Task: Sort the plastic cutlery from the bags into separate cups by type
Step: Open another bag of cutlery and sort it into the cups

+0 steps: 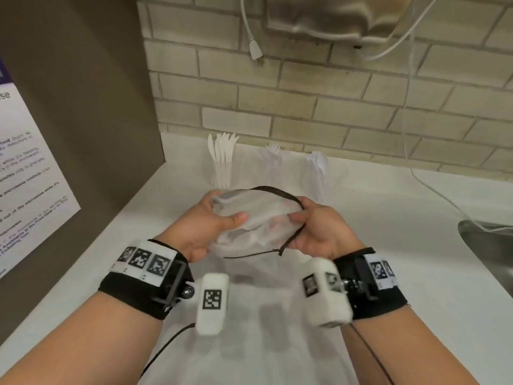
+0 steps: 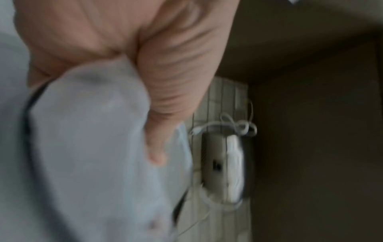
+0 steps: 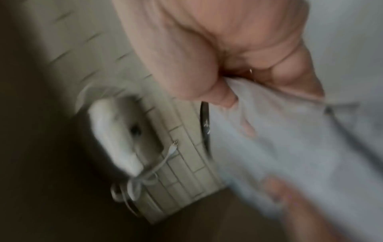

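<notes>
Both hands hold a translucent plastic bag (image 1: 255, 220) with a dark zip edge above the white counter. My left hand (image 1: 213, 220) grips its left side, thumb lying across the top. My right hand (image 1: 311, 226) pinches the right side near the zip. Both wrist views are blurred: the left hand (image 2: 132, 68) closes round the bag (image 2: 93, 147), and the right hand (image 3: 228, 65) pinches the bag (image 3: 290, 147). Behind stand three clear cups: one with knives (image 1: 222, 154), one with forks (image 1: 273, 157), one with spoons (image 1: 319, 165). What the bag holds is unclear.
The white counter (image 1: 388, 259) ends at a brick wall (image 1: 333, 107) behind and a brown panel with a poster (image 1: 30, 176) on the left. A metal sink (image 1: 488, 245) lies at the right. A dispenser (image 1: 319, 18) and loose cords (image 1: 255, 48) hang above.
</notes>
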Motion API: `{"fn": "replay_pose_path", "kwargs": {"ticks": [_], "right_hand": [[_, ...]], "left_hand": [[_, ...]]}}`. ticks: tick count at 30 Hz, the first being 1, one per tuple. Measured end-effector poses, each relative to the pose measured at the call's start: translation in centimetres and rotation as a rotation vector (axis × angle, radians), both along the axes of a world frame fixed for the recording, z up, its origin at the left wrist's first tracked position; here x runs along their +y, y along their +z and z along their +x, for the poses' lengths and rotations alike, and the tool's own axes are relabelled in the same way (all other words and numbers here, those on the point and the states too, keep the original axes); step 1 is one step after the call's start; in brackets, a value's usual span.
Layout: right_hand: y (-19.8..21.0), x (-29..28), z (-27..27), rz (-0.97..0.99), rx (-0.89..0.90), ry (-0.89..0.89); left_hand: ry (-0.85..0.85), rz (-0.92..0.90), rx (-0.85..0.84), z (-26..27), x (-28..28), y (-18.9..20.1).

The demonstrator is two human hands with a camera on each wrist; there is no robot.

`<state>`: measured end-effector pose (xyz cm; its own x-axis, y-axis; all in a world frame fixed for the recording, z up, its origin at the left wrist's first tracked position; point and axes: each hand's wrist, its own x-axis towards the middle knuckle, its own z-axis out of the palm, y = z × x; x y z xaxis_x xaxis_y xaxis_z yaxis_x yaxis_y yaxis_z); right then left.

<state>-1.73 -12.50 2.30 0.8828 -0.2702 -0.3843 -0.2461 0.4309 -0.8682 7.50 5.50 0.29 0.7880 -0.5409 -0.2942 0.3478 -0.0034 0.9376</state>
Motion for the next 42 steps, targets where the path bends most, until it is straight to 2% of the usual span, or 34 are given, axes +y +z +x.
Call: {"fn": "replay_pose_path", "kwargs": {"ticks": [2, 4, 5, 6, 9, 10, 11, 12, 14, 17, 19, 21, 23, 25, 27, 29, 30, 33, 35, 36, 38, 39, 40, 42], "right_hand": [[0.5, 0.6, 0.0, 0.261, -0.023, 0.04], [0.7, 0.9, -0.2, 0.332, -0.053, 0.121], [0.4, 0.8, -0.3, 0.287, -0.078, 0.154], [0.0, 0.7, -0.4, 0.175, -0.1, 0.19], [-1.4, 0.4, -0.4, -0.34, -0.025, 0.208], [-1.8, 0.4, -0.3, -0.404, 0.019, 0.152], [-2.0, 0.2, 0.0, -0.395, 0.062, 0.071], [-2.1, 0.2, 0.2, -0.33, 0.095, 0.009], [-2.3, 0.1, 0.7, -0.152, 0.126, -0.053], [-2.1, 0.2, 1.3, -0.065, 0.11, -0.1], [-2.1, 0.4, 1.7, -0.126, 0.108, -0.131], [-2.1, 0.6, 1.9, -0.181, 0.11, -0.151], [-2.0, 0.8, 1.9, -0.179, 0.103, -0.139], [-1.8, 1.0, 1.6, -0.125, 0.081, -0.045], [-1.8, 1.1, 1.1, -0.166, 0.051, 0.062], [-2.1, 1.1, 0.6, -0.355, -0.027, 0.104], [-2.2, 1.3, 0.2, -0.511, -0.099, 0.096], [-2.4, 1.8, -0.1, -1.083, -0.311, 0.069], [-2.9, 2.0, 0.3, -1.345, -0.254, 0.139], [-3.0, 2.0, 0.5, -1.389, -0.163, 0.176], [-3.4, 1.8, 0.7, -1.339, -0.033, 0.185], [-3.4, 1.8, 0.8, -1.307, -0.016, 0.171], [-3.4, 1.7, 0.8, -1.288, -0.011, 0.155], [-3.3, 1.6, 0.6, -1.271, -0.027, 0.155]], "left_hand": [[0.002, 0.159, -0.093, -0.4, -0.4, -0.7], [0.1, 0.296, -0.14, -0.4, -0.8, -0.8], [0.156, 0.306, -0.102, -0.2, -0.8, -0.6], [0.192, 0.241, -0.013, 0.1, -0.8, -0.4], [0.121, -0.119, 0.302, 0.9, 0.0, 0.7], [0.094, -0.195, 0.356, 0.8, 0.3, 0.9], [0.065, -0.212, 0.328, 0.6, 0.4, 0.9], [0.033, -0.215, 0.25, 0.5, 0.4, 0.7], [-0.003, -0.049, -0.082, 0.1, 0.6, 0.0], [-0.005, 0.389, -0.793, 0.0, 0.7, -0.9], [0.029, 0.434, -1.211, -0.3, 0.7, -1.4], [-0.027, 0.442, -1.479, -0.3, 0.4, -1.7], [-0.084, 0.591, -1.597, 0.1, 0.2, -2.1], [-0.058, 0.806, -1.517, 1.0, 0.2, -2.1], [-0.056, 0.902, -1.285, 1.4, 0.3, -1.8], [-0.011, 0.796, -0.979, 1.3, 0.3, -1.1], [0.033, 0.707, -0.856, 1.4, 0.2, -1.0], [0.138, 0.5, -0.675, 1.3, -0.4, -1.0], [0.173, 0.375, -0.592, 1.1, -0.7, -0.8], [0.169, 0.289, -0.547, 0.9, -0.8, -0.6], [0.076, 0.14, -0.526, 0.3, -1.0, -0.3], [-0.007, 0.113, -0.592, 0.2, -0.9, -0.4], [-0.088, 0.148, -0.683, 0.2, -0.8, -0.7], [-0.152, 0.395, -0.855, 0.4, -0.4, -0.9]]}}
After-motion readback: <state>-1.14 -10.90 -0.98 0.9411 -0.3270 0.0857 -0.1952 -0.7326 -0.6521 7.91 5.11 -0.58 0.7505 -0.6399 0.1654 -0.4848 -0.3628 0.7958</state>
